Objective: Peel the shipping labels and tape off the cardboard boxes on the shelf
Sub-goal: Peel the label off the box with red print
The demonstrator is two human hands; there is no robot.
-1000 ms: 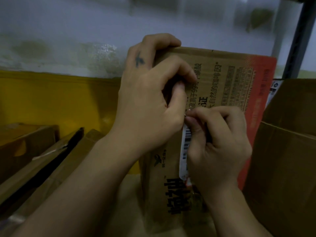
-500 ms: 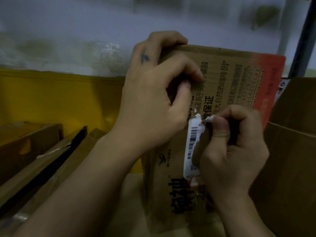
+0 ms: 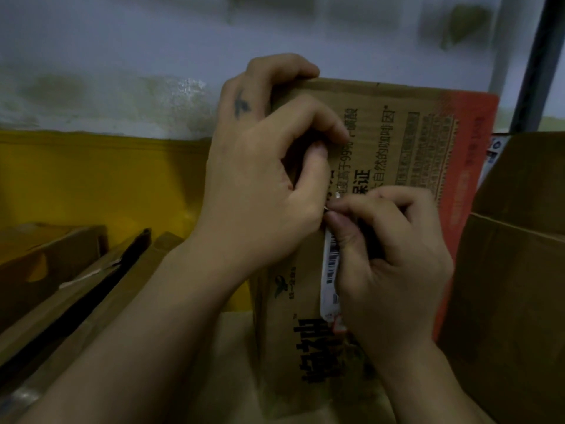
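The left hand point(image 3: 260, 191) is gripping the upright cardboard box point(image 3: 412, 133) at its top edge. The right hand point(image 3: 388, 264) is pinching the barcode label point(image 3: 331, 270) at its upper end. The label is mostly adhering; peeling appears barely begun.

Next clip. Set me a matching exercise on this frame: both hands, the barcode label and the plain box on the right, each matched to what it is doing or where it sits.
Things
1. left hand
2. right hand
3. barcode label
4. plain brown box

Places or states
A. stands to the right of the printed box
B. fingers pinch the label's upper end
C. grips the printed box's top edge
D. stuck on the printed box's front face

Pairs: 1-C, 2-B, 3-D, 4-A
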